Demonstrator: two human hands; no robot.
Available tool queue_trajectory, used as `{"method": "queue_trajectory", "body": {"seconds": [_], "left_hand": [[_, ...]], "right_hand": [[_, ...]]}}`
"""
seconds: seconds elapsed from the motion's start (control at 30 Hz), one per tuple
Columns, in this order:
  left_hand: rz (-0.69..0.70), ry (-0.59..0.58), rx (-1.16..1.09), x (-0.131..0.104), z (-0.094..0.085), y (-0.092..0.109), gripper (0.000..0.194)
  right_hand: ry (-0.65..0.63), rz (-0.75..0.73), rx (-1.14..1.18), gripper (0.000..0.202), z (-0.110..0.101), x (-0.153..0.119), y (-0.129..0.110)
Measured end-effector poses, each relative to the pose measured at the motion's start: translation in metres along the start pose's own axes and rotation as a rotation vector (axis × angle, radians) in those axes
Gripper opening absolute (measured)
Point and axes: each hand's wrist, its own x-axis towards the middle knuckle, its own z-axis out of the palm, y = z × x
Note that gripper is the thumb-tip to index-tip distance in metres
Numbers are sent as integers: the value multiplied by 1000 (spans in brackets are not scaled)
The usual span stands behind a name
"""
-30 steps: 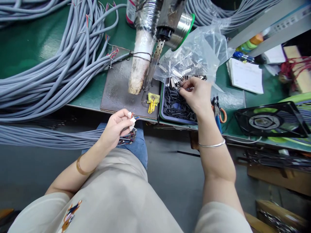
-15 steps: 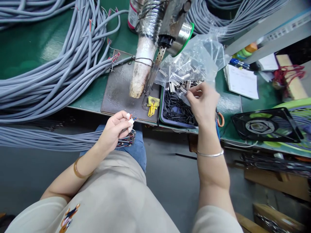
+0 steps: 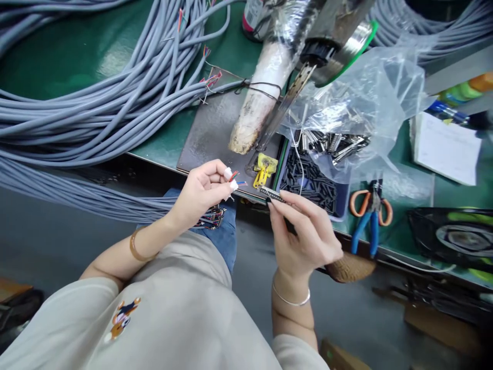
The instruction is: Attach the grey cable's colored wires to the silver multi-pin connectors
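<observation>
My left hand (image 3: 208, 191) pinches the stripped end of a grey cable, its thin red and blue wires (image 3: 239, 182) sticking out past white-covered fingertips. My right hand (image 3: 304, 231) holds a metal pin connector (image 3: 271, 193) between thumb and fingers, a short way right of the wires and apart from them. Just behind the connector lies a yellow clip (image 3: 263, 174) on the brown board (image 3: 210, 131). A bin (image 3: 341, 198) of short black sleeves stands beyond my right hand, and a clear plastic bag (image 3: 393, 92) of metal connectors (image 3: 346, 146) rests over its back part.
Above the board hang a soldering iron (image 3: 287, 105) and a white wrapped tube (image 3: 258, 97). Solder wire spool (image 3: 346, 56) stands behind. Grey cables (image 3: 115, 113) fill the left side. Pliers (image 3: 373, 216), paper sheets (image 3: 447, 149) and a black fan (image 3: 458, 239) lie rightward.
My right hand has come out of the bag toward my left hand, now with a connector in its fingers. The pliers have come into view. My left hand keeps its pinch on the cable.
</observation>
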Motion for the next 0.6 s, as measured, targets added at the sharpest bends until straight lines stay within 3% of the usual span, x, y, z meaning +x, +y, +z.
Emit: {"method": "queue_trajectory", "body": {"seconds": [0.1, 0.17, 0.37, 0.47, 0.6], "left_hand": [[41, -11, 14, 0, -1, -3, 21], [60, -15, 23, 0, 0, -5, 22], [55, -26, 33, 0, 0, -7, 22], [71, -30, 28, 0, -1, -7, 20], [105, -16, 75, 0, -3, -10, 19]], "right_hand": [[-41, -53, 42, 34, 16, -6, 3], [-57, -12, 119, 30, 22, -7, 3], [149, 370, 396, 13, 33, -7, -2], [217, 345, 352, 17, 39, -6, -1], [169, 280, 312, 19, 43, -8, -1]]}}
